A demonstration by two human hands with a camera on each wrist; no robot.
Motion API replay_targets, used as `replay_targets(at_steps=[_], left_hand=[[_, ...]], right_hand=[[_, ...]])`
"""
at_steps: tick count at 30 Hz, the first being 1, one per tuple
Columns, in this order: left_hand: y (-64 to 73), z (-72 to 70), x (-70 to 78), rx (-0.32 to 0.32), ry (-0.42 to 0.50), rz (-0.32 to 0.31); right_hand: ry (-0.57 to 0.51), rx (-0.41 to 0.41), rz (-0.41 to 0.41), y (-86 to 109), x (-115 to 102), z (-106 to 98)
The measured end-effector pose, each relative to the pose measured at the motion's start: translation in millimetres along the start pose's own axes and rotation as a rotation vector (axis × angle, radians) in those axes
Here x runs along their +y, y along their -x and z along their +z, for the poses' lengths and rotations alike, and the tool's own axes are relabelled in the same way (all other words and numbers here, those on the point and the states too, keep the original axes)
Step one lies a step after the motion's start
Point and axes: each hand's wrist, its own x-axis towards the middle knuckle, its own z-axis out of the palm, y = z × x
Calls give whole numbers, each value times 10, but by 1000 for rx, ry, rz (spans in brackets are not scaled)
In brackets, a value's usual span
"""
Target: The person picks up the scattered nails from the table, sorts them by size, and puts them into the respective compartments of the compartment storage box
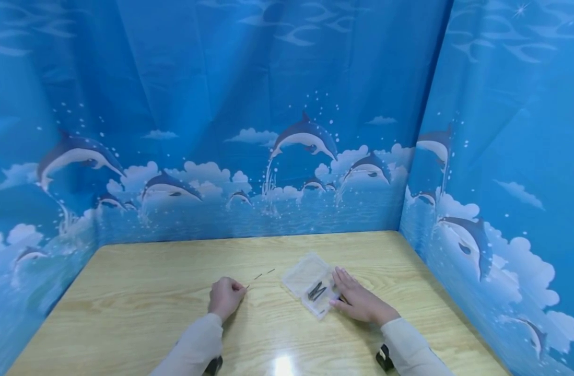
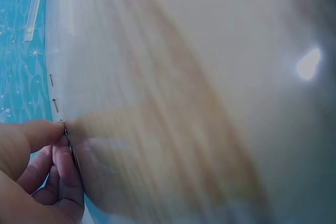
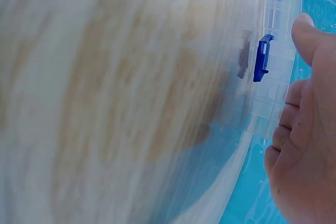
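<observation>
My left hand (image 1: pixel 226 298) is low over the left middle of the table, its thumb and forefinger pinching a thin dark nail (image 1: pixel 247 286) by one end. Beyond it two similar nails, a nearer one (image 1: pixel 258 276) and a farther one (image 1: pixel 270 271), lie in a rough line. A clear plastic box (image 1: pixel 322 309) lies with its lid (image 1: pixel 302 277) laid back; several dark nails (image 1: pixel 317 291) are inside. Against the box's right side rests my right hand (image 1: pixel 359 302), fingers extended and holding nothing. The right wrist view shows a blue latch (image 3: pixel 262 59) on the box.
The wood-grain table (image 1: pixel 141 292) reaches a blue dolphin-printed curtain (image 1: pixel 211 156) at the back. More of this curtain (image 1: pixel 512 209) hangs along the right side. Light glares on the tabletop near the front.
</observation>
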Motion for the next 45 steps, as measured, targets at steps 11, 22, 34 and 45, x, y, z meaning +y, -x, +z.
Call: replay_targets(at_steps=[11, 22, 34, 45], left_hand=[[69, 154, 203, -41, 52, 26], [336, 420, 634, -161, 173, 234], [549, 722, 874, -210, 252, 292], [623, 849, 905, -185, 280, 322]], right_hand=[[-8, -4, 1, 3, 6, 4], [-2, -3, 3, -1, -10, 0], [3, 7, 4, -6, -8, 4], [9, 22, -3, 1, -11, 18]])
